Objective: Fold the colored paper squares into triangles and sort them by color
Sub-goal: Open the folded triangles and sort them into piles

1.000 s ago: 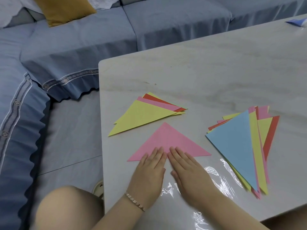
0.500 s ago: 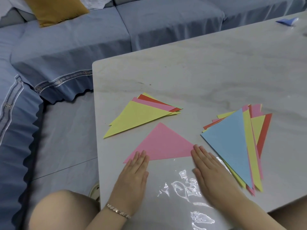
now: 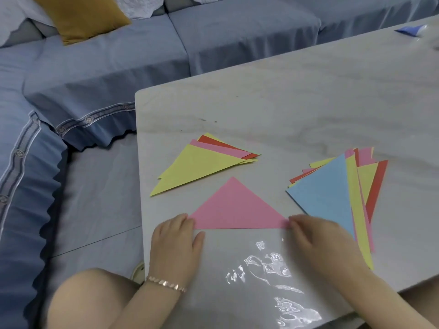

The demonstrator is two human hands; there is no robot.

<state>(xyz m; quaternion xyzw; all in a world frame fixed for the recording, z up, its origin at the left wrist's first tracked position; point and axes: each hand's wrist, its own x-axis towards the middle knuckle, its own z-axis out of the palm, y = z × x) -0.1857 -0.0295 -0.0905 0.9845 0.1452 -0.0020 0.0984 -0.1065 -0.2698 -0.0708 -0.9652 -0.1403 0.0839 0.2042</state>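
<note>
A pink folded triangle [image 3: 234, 207] lies flat on the pale table [image 3: 285, 103], its long edge toward me. My left hand [image 3: 175, 241] covers its left corner with curled fingers, the thumb stretched along the table below the edge. My right hand [image 3: 316, 236], blurred, curls its fingers at the right corner. Behind the pink triangle on the left sits a pile of folded triangles [image 3: 197, 167] with yellow on top and pink and red beneath. On the right lies a larger fanned pile [image 3: 325, 193] topped by a blue sheet.
A clear plastic sleeve [image 3: 268, 269] lies on the table's near edge between my arms. A small blue paper piece [image 3: 409, 29] sits at the far right. A blue sofa [image 3: 118, 67] with a mustard cushion [image 3: 88, 15] wraps around the table's left and back.
My hands slid apart from the middle of the pink triangle's long edge out to its two corners. Their fingers went from flat to curled.
</note>
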